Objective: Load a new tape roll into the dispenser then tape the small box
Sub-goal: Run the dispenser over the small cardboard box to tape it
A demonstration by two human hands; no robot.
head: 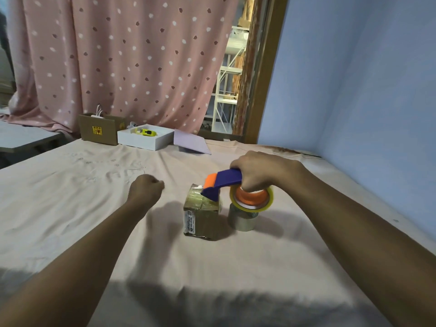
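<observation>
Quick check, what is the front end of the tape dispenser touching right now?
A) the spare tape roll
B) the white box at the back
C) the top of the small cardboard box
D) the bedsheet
C: the right hand holds the tape dispenser with its front end pressed on the taped top of the small cardboard box; the left hand is a closed fist, clear of it.

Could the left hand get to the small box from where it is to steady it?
Probably yes: the left hand, fisted and empty, hovers just left of the small box, with only bare sheet between; the dispenser covers only the box's top.
</observation>
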